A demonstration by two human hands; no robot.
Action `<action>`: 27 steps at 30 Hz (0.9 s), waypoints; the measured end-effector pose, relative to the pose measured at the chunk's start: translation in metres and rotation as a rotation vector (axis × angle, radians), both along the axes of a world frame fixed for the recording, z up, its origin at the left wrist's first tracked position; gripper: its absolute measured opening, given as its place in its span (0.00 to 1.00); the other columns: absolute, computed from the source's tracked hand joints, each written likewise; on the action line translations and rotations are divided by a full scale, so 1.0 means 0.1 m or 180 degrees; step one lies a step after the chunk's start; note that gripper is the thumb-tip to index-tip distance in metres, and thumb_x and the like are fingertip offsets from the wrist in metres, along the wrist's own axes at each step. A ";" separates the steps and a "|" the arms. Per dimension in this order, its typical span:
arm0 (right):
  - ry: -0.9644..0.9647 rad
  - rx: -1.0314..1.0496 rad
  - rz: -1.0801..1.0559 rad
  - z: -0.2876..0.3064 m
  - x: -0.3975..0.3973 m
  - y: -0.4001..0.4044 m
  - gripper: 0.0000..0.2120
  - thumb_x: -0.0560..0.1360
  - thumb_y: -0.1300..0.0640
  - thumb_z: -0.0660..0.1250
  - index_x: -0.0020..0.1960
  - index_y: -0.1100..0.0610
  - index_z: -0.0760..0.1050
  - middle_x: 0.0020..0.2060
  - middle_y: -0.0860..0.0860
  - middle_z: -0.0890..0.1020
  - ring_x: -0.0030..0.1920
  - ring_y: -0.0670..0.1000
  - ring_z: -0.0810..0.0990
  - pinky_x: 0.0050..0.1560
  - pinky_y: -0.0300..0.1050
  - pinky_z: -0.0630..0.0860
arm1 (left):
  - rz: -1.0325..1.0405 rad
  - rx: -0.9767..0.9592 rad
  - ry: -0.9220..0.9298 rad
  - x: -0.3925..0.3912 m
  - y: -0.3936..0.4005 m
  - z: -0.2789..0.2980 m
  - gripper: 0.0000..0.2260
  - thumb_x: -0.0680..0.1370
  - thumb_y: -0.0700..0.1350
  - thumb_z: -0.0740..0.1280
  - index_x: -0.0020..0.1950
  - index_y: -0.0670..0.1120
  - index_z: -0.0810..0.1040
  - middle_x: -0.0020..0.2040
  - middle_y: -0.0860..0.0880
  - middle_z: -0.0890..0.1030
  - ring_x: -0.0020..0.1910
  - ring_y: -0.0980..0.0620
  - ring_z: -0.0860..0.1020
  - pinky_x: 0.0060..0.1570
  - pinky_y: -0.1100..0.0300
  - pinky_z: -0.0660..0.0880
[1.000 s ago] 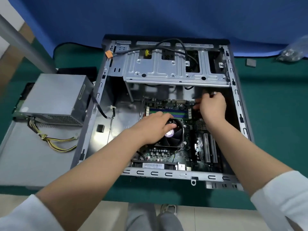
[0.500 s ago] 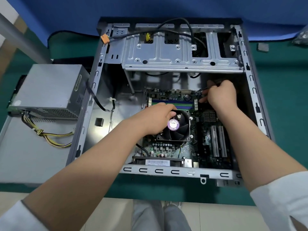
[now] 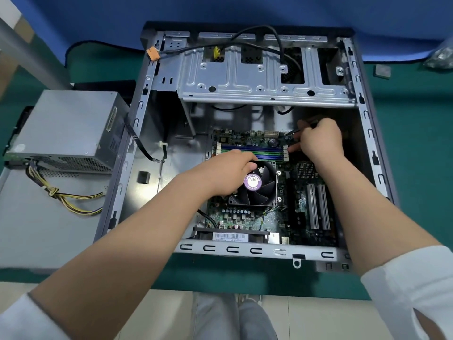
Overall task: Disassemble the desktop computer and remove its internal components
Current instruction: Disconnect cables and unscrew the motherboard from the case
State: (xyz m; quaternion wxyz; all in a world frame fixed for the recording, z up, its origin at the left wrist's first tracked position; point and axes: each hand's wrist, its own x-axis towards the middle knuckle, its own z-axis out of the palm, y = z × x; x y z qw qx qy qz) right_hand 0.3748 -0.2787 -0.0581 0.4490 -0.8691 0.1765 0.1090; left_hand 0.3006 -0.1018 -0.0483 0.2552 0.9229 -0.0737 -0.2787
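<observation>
Both hands reach inside the open computer case (image 3: 137,123): left hand (image 3: 228,173) rests curled on the CPU fan (image 3: 257,185), right hand (image 3: 318,141) pinches what may be a thin tool, mostly hidden.

Left hand (image 3: 226,173) palm-down, fingers curled; right hand (image 3: 318,141) fisted, fingers pinched together; both forearms extended.

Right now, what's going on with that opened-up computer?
A person is taking apart a desktop computer case lying open on a green table. The left hand rests on the cooling fan on the motherboard. The right hand works at the board's far corner, apparently holding a thin tool. The power supply already sits outside, left of the case.
</observation>
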 end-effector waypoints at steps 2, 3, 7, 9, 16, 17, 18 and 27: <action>-0.0184 -0.0265 0.0144 0.01 -0.02 -0.01 0.10 0.79 0.63 0.58 0.56 0.62 0.76 0.41 0.55 0.82 0.20 0.42 0.77 0.24 0.35 0.71 | -0.0003 -0.0007 0.0007 0.00 0.00 0.00 0.16 0.84 0.50 0.52 0.70 0.48 0.68 0.64 0.46 0.71 0.59 0.47 0.73 0.57 0.57 0.68; -0.0300 -0.0407 0.0217 0.01 -0.03 -0.01 0.10 0.78 0.63 0.59 0.54 0.62 0.77 0.41 0.56 0.82 0.22 0.42 0.78 0.26 0.34 0.72 | -0.0007 -0.0008 0.0000 0.00 0.00 0.00 0.17 0.84 0.50 0.52 0.70 0.48 0.68 0.65 0.46 0.71 0.60 0.47 0.73 0.57 0.57 0.68; -0.0508 -0.0665 0.0439 0.02 -0.06 0.00 0.09 0.75 0.66 0.62 0.53 0.63 0.78 0.48 0.60 0.82 0.46 0.59 0.81 0.49 0.48 0.78 | -0.0006 -0.0005 -0.0003 0.00 0.00 0.00 0.17 0.84 0.50 0.51 0.70 0.48 0.68 0.65 0.46 0.71 0.59 0.47 0.73 0.59 0.55 0.69; -0.0531 -0.0820 0.0544 0.03 -0.08 0.01 0.13 0.73 0.70 0.61 0.54 0.63 0.78 0.50 0.59 0.81 0.49 0.59 0.80 0.49 0.44 0.75 | -0.0027 0.0015 -0.0015 0.00 0.00 0.00 0.17 0.84 0.50 0.52 0.70 0.48 0.67 0.65 0.46 0.71 0.61 0.47 0.72 0.59 0.56 0.67; -0.0457 -0.1206 0.0828 0.04 -0.12 0.05 0.11 0.73 0.68 0.61 0.54 0.64 0.75 0.53 0.61 0.78 0.49 0.60 0.75 0.44 0.41 0.66 | -0.0031 0.0046 -0.0052 0.00 -0.01 0.00 0.17 0.84 0.49 0.51 0.71 0.47 0.67 0.66 0.45 0.70 0.63 0.46 0.71 0.58 0.58 0.65; -0.0468 -0.1267 0.0794 0.05 -0.13 0.06 0.07 0.75 0.65 0.60 0.51 0.64 0.74 0.51 0.62 0.78 0.45 0.59 0.74 0.42 0.43 0.66 | -0.0032 0.0042 -0.0055 0.00 -0.01 -0.01 0.17 0.84 0.49 0.51 0.71 0.47 0.67 0.66 0.45 0.70 0.63 0.46 0.71 0.57 0.58 0.65; -0.0478 -0.1370 0.0729 0.06 -0.13 0.08 0.06 0.76 0.62 0.60 0.48 0.64 0.72 0.49 0.62 0.78 0.42 0.60 0.73 0.41 0.45 0.66 | -0.0033 0.0036 -0.0055 0.00 -0.01 -0.01 0.17 0.84 0.49 0.51 0.71 0.47 0.67 0.66 0.45 0.70 0.63 0.47 0.71 0.57 0.59 0.65; -0.0506 -0.1583 0.1146 0.08 -0.12 0.08 0.12 0.72 0.70 0.61 0.54 0.66 0.76 0.54 0.64 0.77 0.53 0.63 0.76 0.44 0.42 0.66 | -0.0057 0.0058 -0.0061 0.01 -0.01 -0.01 0.17 0.84 0.49 0.51 0.70 0.47 0.67 0.65 0.45 0.71 0.62 0.46 0.71 0.58 0.57 0.66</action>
